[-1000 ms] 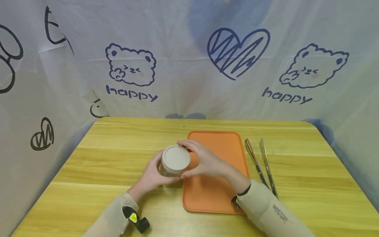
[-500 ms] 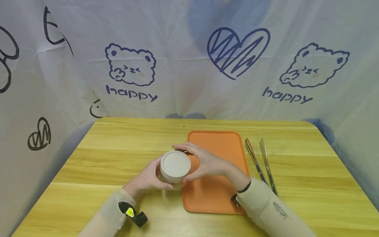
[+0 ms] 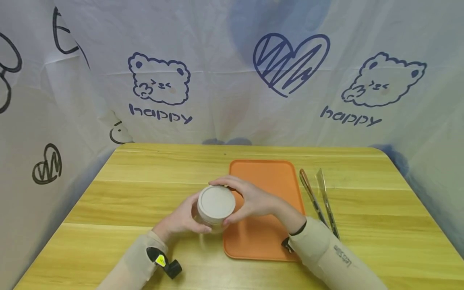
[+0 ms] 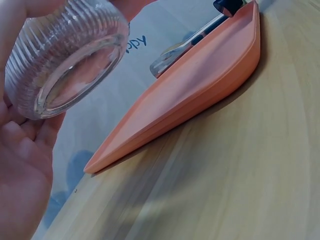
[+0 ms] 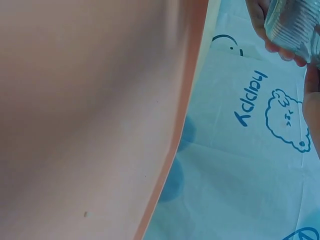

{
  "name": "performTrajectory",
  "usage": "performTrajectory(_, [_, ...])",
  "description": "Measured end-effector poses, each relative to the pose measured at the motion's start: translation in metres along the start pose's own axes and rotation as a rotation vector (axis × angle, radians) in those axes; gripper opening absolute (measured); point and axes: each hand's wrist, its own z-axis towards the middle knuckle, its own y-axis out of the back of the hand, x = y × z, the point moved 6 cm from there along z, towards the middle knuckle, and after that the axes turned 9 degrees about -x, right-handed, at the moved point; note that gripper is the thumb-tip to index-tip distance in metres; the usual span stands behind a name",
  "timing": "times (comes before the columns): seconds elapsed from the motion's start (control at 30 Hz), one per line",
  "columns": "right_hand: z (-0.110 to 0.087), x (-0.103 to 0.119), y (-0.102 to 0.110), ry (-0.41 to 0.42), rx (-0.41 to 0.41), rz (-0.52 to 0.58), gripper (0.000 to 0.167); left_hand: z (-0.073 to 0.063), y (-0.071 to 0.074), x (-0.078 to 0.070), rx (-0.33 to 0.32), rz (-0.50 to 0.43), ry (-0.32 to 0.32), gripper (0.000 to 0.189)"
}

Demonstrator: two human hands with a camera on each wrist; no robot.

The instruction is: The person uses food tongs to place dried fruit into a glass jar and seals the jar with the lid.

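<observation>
A clear ribbed glass jar (image 4: 65, 65) with an off-white lid (image 3: 216, 202) is held up above the table, near the left edge of the orange tray (image 3: 264, 241). My left hand (image 3: 181, 217) grips the jar's glass body from the left, thumb toward the front. From the right, my right hand (image 3: 251, 200) holds the jar at its lid, fingers behind and thumb in front. The left wrist view shows the jar's bottom tilted into sight and lifted off the surface. In the right wrist view only part of the jar (image 5: 295, 25) shows, at the top right corner.
Right of the tray lie two long thin utensils: one with a brown end (image 3: 304, 177), one with a flat metallic end (image 3: 320, 177). The wooden tabletop (image 3: 145, 173) spreads around the tray. A printed cloth (image 3: 224, 92) hangs behind the table.
The jar has shifted slightly toward me, its lid now appearing larger. My left thumb has drawn back leftward along the glass. My right fingers have moved a little left around the lid.
</observation>
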Motion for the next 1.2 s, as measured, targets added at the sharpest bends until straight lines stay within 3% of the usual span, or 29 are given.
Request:
performTrajectory(0.17, [-0.001,-0.002,0.002,-0.049,-0.05,-0.002,0.088,0.002,0.001,-0.002,-0.081,0.023,-0.028,0.088])
performTrajectory(0.3, [-0.001,-0.001,0.004,-0.04,-0.119,-0.004,0.088,0.003,0.001,-0.007,-0.192,0.083,-0.058,0.091])
performTrajectory(0.53, [-0.001,-0.003,0.007,-0.039,-0.264,-0.073,0.088,0.005,-0.006,-0.038,-0.424,0.296,-0.071,0.086])
performTrajectory(0.67, [-0.001,-0.003,0.006,-0.039,-0.307,-0.109,0.088,0.006,-0.007,-0.043,-0.467,0.319,-0.065,0.085])
performTrajectory(0.77, [0.0,-0.003,0.005,-0.042,-0.293,-0.094,0.093,0.006,-0.002,-0.03,-0.446,0.274,-0.058,0.086])
performTrajectory(0.9, [0.0,-0.004,0.004,-0.047,-0.23,-0.057,0.101,0.006,0.004,-0.012,-0.333,0.14,-0.069,0.089])
performTrajectory(1.07, [0.0,-0.005,0.001,-0.048,-0.14,-0.022,0.103,0.004,0.004,-0.009,-0.149,-0.004,-0.078,0.086])
performTrajectory(1.2, [-0.002,-0.005,-0.001,-0.089,-0.107,0.006,0.097,0.003,0.002,-0.01,-0.077,-0.028,-0.072,0.086])
